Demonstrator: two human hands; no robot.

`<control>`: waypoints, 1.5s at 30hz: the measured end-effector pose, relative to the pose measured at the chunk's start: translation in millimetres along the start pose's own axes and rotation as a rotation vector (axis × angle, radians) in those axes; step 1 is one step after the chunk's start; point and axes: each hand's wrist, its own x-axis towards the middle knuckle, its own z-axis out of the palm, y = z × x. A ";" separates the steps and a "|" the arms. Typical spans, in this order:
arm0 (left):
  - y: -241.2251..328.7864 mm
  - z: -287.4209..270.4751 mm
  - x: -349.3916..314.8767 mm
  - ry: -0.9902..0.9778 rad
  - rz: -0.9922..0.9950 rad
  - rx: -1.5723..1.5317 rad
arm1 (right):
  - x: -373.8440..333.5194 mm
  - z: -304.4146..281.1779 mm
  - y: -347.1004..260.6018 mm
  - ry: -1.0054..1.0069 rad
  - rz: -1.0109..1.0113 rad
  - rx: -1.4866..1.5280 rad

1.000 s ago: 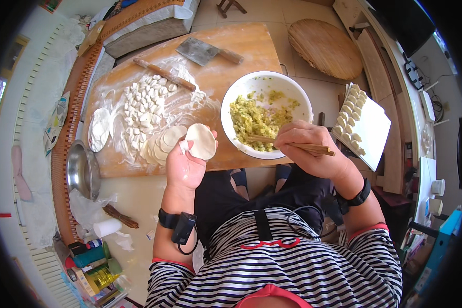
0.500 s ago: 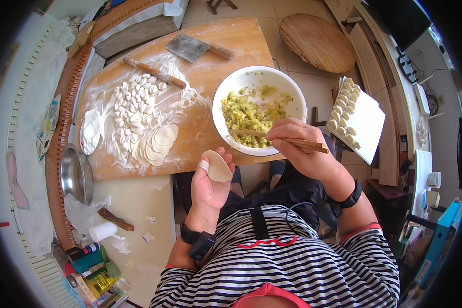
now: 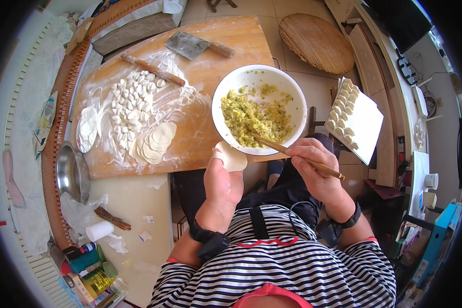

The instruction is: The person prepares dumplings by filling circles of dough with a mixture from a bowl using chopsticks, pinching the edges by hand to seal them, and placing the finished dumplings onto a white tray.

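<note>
On my left hand (image 3: 224, 184) lies a round dumpling wrapper (image 3: 232, 157), held with the thumb over its edge, just below the rim of a white bowl (image 3: 295, 82). My right hand (image 3: 314, 167) grips wooden chopsticks (image 3: 321, 167); their tips are in the yellow-green chopped filling (image 3: 251, 120) inside the bowl. Left of the bowl, a fanned stack of wrappers (image 3: 156, 143) rests on the floured wooden board (image 3: 200, 82). Beyond the stack are many small dough pieces (image 3: 133, 100).
A rolling pin (image 3: 153, 70) and a cleaver (image 3: 190, 45) lie on the board's far part. Rows of shaped dumplings (image 3: 342, 110) sit on a white tray (image 3: 365, 126) to the right. A metal basin (image 3: 73, 172) stands at the left, near a chopstick bundle (image 3: 113, 219).
My left hand with the wrapper has moved up and right, closer to the bowl. My right hand has shifted right and down, the chopsticks now steeper in the filling.
</note>
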 end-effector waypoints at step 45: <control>17.4 -4.9 12.8 0.016 -0.096 -0.177 | -18.7 32.1 21.4 -0.360 -0.661 -0.191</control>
